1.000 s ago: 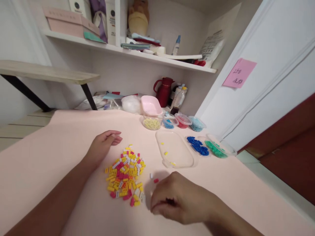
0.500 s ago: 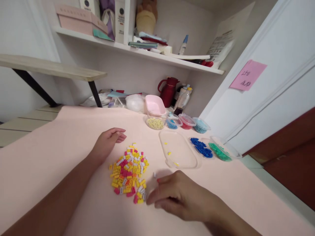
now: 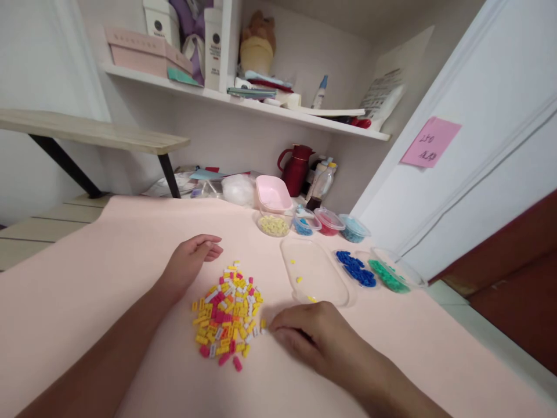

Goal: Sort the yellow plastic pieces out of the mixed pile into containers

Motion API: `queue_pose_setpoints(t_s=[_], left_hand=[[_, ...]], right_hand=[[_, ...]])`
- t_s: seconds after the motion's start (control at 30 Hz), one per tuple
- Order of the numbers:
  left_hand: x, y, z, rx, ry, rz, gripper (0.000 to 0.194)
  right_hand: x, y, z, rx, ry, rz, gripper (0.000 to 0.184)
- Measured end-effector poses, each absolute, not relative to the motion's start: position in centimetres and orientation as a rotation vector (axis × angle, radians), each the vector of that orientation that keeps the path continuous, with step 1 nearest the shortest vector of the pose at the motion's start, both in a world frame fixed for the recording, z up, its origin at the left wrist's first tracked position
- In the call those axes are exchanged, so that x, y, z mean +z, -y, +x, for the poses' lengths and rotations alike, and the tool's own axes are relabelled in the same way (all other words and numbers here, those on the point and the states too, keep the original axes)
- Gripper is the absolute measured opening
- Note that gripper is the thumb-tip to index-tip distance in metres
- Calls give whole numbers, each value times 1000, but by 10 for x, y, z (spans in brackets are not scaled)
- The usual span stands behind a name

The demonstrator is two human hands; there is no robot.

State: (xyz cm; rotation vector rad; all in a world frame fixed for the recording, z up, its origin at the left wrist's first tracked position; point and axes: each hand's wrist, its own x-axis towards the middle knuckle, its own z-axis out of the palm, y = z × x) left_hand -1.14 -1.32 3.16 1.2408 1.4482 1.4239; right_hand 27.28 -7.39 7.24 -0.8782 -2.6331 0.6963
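Head view: plenty remaining in the mixed brick pile (image 3: 228,316), clear tray (image 3: 319,276) almost bare; left hand (image 3: 190,260) half-open, looks empty; right hand (image 3: 313,337) curled, can't tell if holding.

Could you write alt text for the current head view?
A person's right hand is at the right edge of a loose pile of small yellow, pink, white and orange toy bricks on a pink tabletop; the left hand is at its far left. To its right are a shallow clear tray, dark blue pieces and green pieces.
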Motion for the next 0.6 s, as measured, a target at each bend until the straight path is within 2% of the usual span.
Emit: queue_pose_setpoints(t_s=[0.2, 0.6], left_hand=[[30, 12, -13, 1418, -1454, 1255, 32], [33, 13, -12, 1419, -1464, 1235, 33]], right_hand=[[67, 73, 271, 596, 2598, -1003, 30], [61, 74, 266, 512, 2713, -1042, 20]])
